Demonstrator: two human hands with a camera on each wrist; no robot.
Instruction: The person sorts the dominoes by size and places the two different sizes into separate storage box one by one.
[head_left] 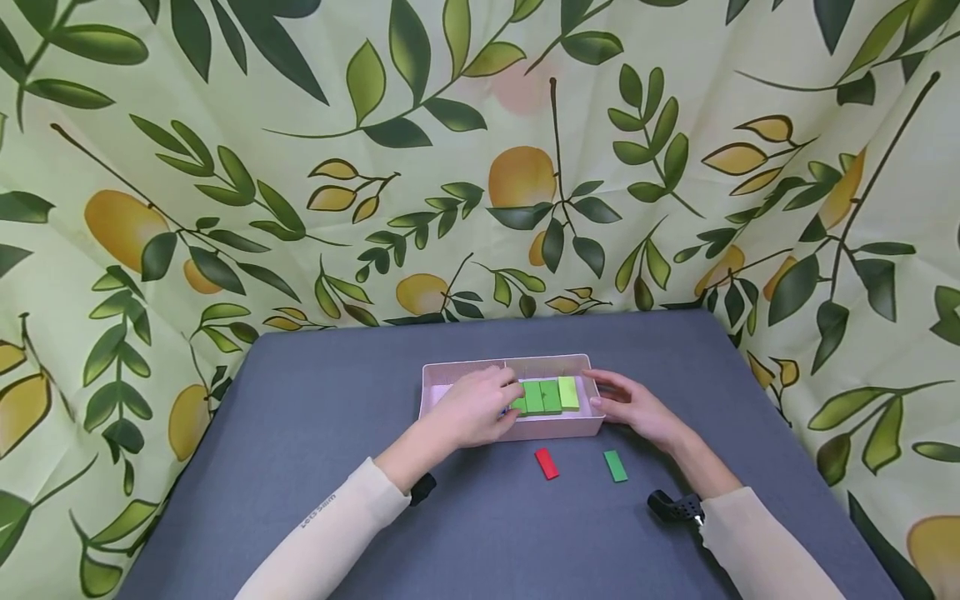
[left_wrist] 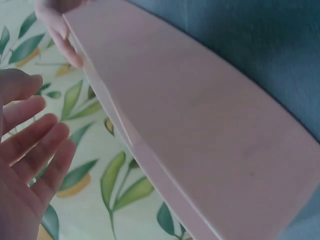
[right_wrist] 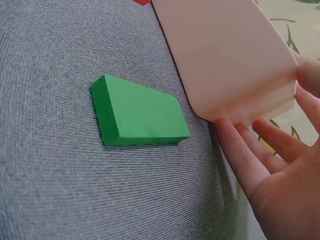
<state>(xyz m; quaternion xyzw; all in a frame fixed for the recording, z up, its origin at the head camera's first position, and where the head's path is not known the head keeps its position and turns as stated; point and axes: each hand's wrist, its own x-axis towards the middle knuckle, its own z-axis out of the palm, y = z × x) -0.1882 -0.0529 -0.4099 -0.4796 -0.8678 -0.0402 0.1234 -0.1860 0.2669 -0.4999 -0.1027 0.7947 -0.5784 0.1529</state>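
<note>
A pale pink box (head_left: 555, 428) stands on the table with a row of green blocks (head_left: 542, 397) inside, the rightmost one (head_left: 569, 393) yellow-green. My left hand (head_left: 480, 406) is over the box's left and middle part, fingertips by the leftmost visible green block; it hides what lies beneath. In the left wrist view its loosely bent fingers (left_wrist: 45, 145) are spread apart with nothing between them. At the box's right end, my right hand (head_left: 637, 408) touches the wall and rim with spread fingers (right_wrist: 245, 150).
In front of the box lie a red block (head_left: 547, 463) and a green block (head_left: 616, 466), the green one farther right. A grey-blue cloth covers the table (head_left: 337, 400). Behind it hangs a leaf-and-fruit patterned curtain (head_left: 450, 217).
</note>
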